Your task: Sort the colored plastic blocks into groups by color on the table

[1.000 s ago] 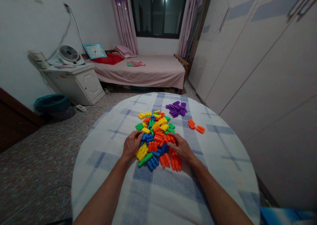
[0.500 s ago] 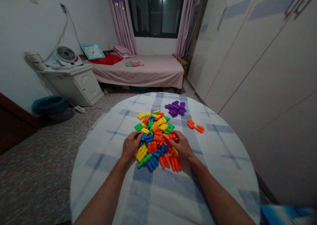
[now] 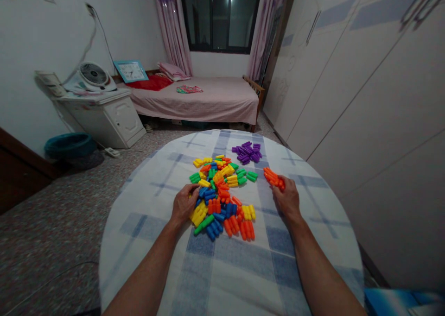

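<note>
A mixed pile of plastic bullet-shaped building pieces (image 3: 213, 206), in yellow, blue, green and orange, lies mid-table. My left hand (image 3: 185, 204) rests against its left edge with fingers curled together. A bit of yellow shows by those fingers, but what they grip is hidden. Right of the pile, my right hand (image 3: 287, 196) is closed around orange plastic pieces (image 3: 280, 182), low over the table. More orange pieces (image 3: 270, 175) touch or lie just beyond its fingertips. A separate heap of purple pieces (image 3: 247, 153) sits farther back.
The round table (image 3: 139, 242) wears a blue-and-white checked cloth. Beyond it stands a bed (image 3: 222, 98) with a pink sheet. To the left are a white cabinet (image 3: 121, 123) bearing a fan (image 3: 93, 75), and a teal-lined bin (image 3: 71, 145). A pale wardrobe (image 3: 375, 112) lines the right side.
My right hand has moved right, from the pile to the orange pieces, carrying orange ones. A green piece and a yellow one now show at the pile's right edge. My left hand stays put.
</note>
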`<state>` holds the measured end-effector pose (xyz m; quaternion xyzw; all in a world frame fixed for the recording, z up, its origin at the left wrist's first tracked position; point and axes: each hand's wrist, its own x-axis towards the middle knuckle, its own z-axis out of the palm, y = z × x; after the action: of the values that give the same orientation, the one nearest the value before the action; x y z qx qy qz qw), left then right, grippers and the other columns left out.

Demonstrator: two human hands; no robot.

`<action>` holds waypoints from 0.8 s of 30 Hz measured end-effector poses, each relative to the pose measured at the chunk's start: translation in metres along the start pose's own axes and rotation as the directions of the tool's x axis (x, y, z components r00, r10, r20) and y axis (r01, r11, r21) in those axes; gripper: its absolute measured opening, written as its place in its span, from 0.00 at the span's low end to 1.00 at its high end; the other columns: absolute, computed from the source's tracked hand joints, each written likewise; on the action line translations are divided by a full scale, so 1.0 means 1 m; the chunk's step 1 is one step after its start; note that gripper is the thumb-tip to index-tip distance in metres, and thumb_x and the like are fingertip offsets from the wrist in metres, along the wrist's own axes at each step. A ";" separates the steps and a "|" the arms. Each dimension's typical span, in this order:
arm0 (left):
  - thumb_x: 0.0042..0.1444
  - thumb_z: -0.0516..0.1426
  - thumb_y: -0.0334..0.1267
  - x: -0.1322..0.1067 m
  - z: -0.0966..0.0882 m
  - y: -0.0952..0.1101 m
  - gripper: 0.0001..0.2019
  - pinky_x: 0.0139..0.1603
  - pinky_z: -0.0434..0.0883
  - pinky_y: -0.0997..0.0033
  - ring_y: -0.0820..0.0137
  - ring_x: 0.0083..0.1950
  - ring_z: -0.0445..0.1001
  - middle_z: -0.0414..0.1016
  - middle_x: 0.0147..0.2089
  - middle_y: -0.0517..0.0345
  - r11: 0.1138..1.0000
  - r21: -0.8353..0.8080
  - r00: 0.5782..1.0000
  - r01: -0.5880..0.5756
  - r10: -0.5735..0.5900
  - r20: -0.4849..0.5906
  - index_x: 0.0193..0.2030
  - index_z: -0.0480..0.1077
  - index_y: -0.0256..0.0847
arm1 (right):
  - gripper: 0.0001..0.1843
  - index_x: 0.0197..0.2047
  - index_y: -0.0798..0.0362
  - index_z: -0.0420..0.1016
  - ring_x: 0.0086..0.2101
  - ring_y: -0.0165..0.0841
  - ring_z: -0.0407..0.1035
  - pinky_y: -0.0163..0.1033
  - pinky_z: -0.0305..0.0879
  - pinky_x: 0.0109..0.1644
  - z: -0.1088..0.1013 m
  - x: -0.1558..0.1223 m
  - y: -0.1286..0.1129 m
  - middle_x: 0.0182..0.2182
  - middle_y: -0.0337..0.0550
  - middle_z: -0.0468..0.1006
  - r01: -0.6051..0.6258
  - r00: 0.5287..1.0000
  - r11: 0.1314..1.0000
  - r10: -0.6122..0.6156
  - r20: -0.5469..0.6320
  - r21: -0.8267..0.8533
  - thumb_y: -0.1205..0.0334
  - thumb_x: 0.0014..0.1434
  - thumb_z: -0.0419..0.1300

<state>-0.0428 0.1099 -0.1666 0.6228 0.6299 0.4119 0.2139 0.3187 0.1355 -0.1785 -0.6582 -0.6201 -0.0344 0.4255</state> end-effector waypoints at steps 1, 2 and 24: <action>0.57 0.50 0.48 0.000 0.000 0.001 0.18 0.47 0.69 0.67 0.64 0.46 0.74 0.78 0.44 0.52 1.000 0.000 1.000 0.000 0.000 -0.001 0.45 0.73 0.40 | 0.20 0.50 0.56 0.69 0.45 0.40 0.64 0.47 0.61 0.50 0.001 -0.001 0.002 0.46 0.52 0.71 0.021 0.999 0.999 -0.020 0.030 -0.050 0.58 0.55 0.54; 0.57 0.50 0.48 0.000 0.000 0.001 0.18 0.47 0.69 0.67 0.64 0.46 0.75 0.78 0.44 0.52 1.000 0.000 1.000 0.001 -0.001 0.000 0.45 0.73 0.40 | 0.20 0.51 0.56 0.68 0.46 0.41 0.63 0.47 0.60 0.50 0.002 -0.002 0.003 0.47 0.52 0.71 0.036 0.998 0.994 -0.030 0.058 -0.101 0.59 0.56 0.53; 0.57 0.51 0.48 -0.001 0.000 0.000 0.17 0.49 0.69 0.66 0.65 0.46 0.74 0.77 0.44 0.53 1.000 -0.026 1.000 0.006 -0.006 0.004 0.44 0.73 0.40 | 0.14 0.45 0.55 0.72 0.42 0.41 0.63 0.44 0.57 0.45 -0.010 0.000 -0.019 0.41 0.51 0.72 0.050 0.997 0.943 -0.066 -0.036 -0.330 0.61 0.59 0.51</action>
<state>-0.0426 0.1093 -0.1667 0.6188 0.6259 0.4182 0.2245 0.3069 0.1270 -0.1626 -0.7004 -0.6147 -0.1650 0.3230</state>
